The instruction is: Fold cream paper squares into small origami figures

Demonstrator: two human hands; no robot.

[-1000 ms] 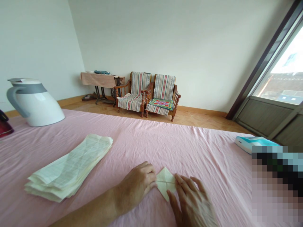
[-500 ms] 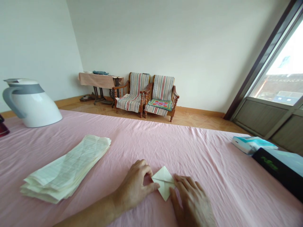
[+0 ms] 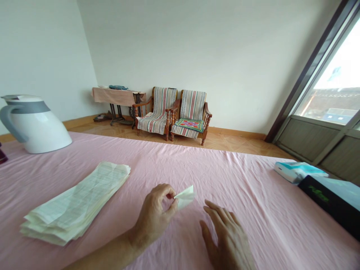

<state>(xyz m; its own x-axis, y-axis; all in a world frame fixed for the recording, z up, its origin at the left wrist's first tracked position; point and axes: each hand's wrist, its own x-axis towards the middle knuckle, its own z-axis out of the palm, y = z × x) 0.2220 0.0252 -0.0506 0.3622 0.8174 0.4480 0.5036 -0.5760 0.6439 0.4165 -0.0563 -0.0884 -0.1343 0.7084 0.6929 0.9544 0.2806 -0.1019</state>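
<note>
Between thumb and fingers, my left hand (image 3: 157,208) pinches a small folded piece of pale paper (image 3: 185,197) by its left corner. The paper is tilted up off the pink tablecloth (image 3: 180,165). Just to the right, my right hand (image 3: 225,234) is apart from the paper, palm down and low over the cloth, with thumb and fingers spread and nothing in them. A stack of long pale paper sheets (image 3: 81,198) with faint printed lines lies to the left of my left hand.
A white and grey jug (image 3: 42,123) stands at the table's far left, beside a dark red object (image 3: 2,155) cut off by the frame. At the right lie a blue and white packet (image 3: 299,170) and a black box (image 3: 323,197). Two wooden armchairs (image 3: 182,112) stand beyond the table.
My left hand has lifted the folded paper off the cloth and tilted it, moving slightly up and left. The right hand has let go of the paper's right side.
</note>
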